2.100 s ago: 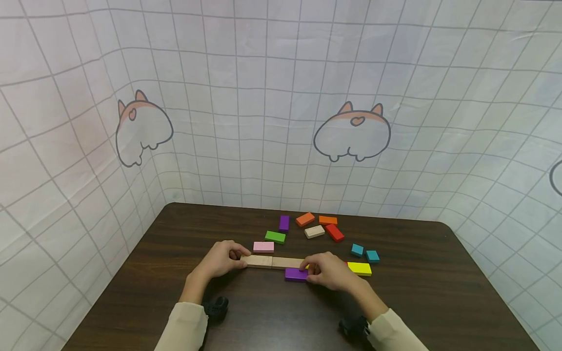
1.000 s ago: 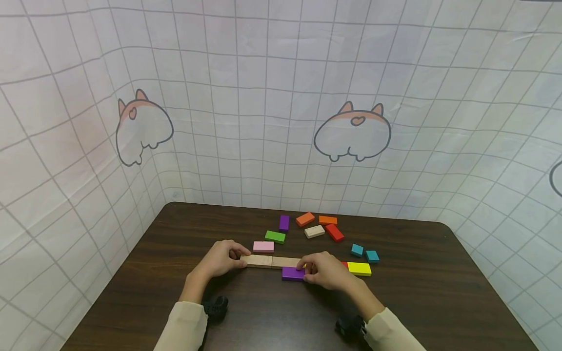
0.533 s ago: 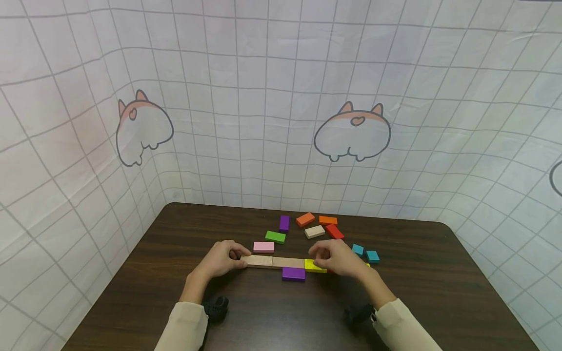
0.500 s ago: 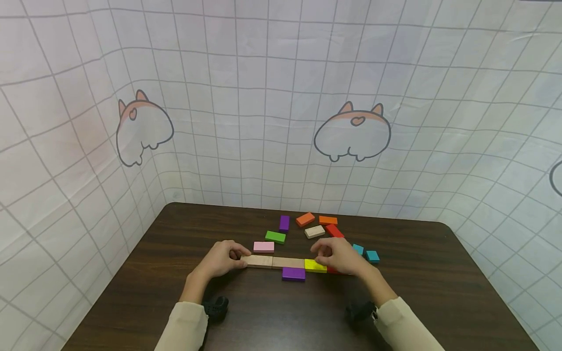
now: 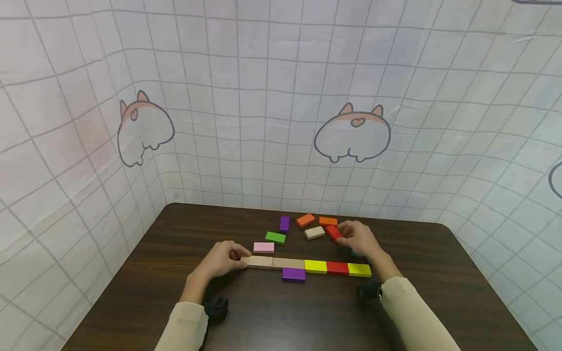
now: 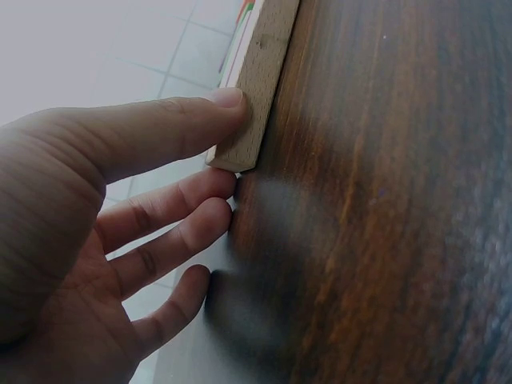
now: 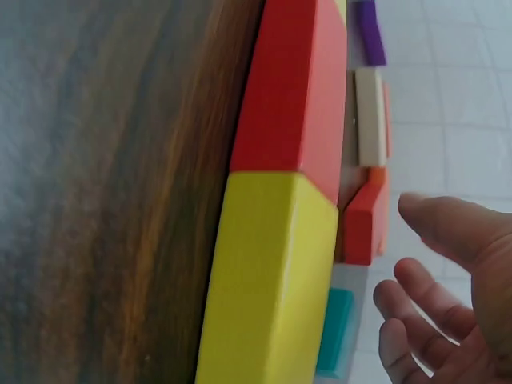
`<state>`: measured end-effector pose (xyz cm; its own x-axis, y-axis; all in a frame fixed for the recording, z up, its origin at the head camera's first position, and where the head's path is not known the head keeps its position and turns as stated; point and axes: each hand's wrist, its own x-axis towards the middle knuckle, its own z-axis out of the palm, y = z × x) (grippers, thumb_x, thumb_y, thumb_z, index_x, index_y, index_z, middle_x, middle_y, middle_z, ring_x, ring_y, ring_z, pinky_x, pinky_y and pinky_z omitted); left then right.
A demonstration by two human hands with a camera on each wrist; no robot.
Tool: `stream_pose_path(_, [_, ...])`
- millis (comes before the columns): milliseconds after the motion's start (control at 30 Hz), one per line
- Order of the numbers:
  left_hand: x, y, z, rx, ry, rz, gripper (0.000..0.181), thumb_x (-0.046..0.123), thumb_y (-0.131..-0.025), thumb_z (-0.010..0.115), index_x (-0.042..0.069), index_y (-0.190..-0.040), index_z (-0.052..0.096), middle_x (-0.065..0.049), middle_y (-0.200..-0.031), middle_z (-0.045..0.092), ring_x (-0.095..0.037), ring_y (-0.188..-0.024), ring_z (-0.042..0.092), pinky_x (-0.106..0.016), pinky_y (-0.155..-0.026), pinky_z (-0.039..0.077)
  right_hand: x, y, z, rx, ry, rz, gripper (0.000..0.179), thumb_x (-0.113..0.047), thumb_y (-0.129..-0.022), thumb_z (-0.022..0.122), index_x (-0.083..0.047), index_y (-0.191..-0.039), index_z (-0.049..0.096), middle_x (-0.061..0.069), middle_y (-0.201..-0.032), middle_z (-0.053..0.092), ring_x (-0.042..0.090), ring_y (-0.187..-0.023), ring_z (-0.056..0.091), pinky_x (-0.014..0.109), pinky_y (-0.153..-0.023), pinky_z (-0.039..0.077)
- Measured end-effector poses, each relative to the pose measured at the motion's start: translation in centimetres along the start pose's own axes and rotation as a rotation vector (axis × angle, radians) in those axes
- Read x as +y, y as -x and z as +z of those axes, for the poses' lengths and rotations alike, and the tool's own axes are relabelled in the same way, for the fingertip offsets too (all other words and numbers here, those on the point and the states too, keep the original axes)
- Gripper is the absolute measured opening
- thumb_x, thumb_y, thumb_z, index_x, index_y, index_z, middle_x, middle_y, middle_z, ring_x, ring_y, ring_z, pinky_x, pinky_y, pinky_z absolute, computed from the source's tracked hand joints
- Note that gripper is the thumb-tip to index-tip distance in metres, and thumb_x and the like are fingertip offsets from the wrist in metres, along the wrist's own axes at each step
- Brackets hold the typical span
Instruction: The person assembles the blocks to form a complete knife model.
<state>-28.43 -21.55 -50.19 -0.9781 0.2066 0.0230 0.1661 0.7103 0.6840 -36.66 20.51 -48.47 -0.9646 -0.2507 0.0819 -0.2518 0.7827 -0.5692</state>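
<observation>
In the head view my left hand (image 5: 224, 258) pinches the left end of a plain wooden block (image 5: 259, 262); in the left wrist view the thumb lies on its near face. A second wooden block (image 5: 288, 263), a yellow block (image 5: 315, 266), a red block (image 5: 337, 268) and another yellow block (image 5: 359, 270) continue the row end to end. A purple block (image 5: 293, 275) lies against the row's near side. Farther back, my right hand (image 5: 361, 239) reaches beside a tilted red block (image 5: 333, 233), fingers parted and slightly bent. The right wrist view shows nothing between thumb and fingers.
Behind the row lie a pink block (image 5: 264, 247), a green block (image 5: 275, 238), a second purple block (image 5: 284, 224), two orange blocks and a cream block (image 5: 314, 232). A teal block (image 7: 334, 332) sits beneath the right hand. A patterned cloth surrounds the dark table (image 5: 263, 317).
My right hand slid the purple block slightly left along the row and let it go, then moved over the yellow block and back right to the loose red block. The left hand has stayed put.
</observation>
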Motion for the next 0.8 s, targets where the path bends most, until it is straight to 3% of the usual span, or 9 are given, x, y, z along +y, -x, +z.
stream_pose_path(367, [0.1, 0.1, 0.0, 0.0, -0.003, 0.0, 0.019, 0.016, -0.085, 0.084, 0.021, -0.103, 0.081, 0.002, -0.093, 0.068, -0.013, -0.081, 0.057, -0.031, -0.072, 0.051, 1.3, -1.6, 0.6, -0.078, 0.011, 0.008, 0.052, -0.021, -0.09, 0.08, -0.009, -0.137, 0.062, 0.019, -0.12, 0.067, 0.032, -0.103, 0.064, 0.051, -0.088, 0.054])
stream_pose_path(567, [0.1, 0.1, 0.0, -0.003, -0.002, 0.003, 0.019, 0.017, -0.085, 0.084, 0.021, -0.103, 0.081, 0.002, -0.093, 0.068, -0.013, -0.081, 0.057, -0.031, -0.071, 0.051, 1.3, -2.2, 1.1, -0.085, 0.027, 0.028, 0.049, -0.021, -0.09, 0.08, -0.01, -0.135, 0.064, 0.018, -0.116, 0.07, 0.032, -0.1, 0.065, 0.051, -0.088, 0.053])
stream_pose_path(800, [0.1, 0.1, -0.1, 0.001, -0.004, 0.002, 0.019, 0.017, -0.085, 0.084, 0.021, -0.103, 0.081, 0.002, -0.094, 0.068, -0.013, -0.082, 0.058, -0.032, -0.071, 0.051, 0.8, -2.1, 0.8, -0.082, 0.034, 0.01, 0.043, -0.01, -0.089, 0.076, -0.007, -0.131, 0.065, 0.017, -0.112, 0.07, 0.027, -0.093, 0.065, 0.045, -0.08, 0.055])
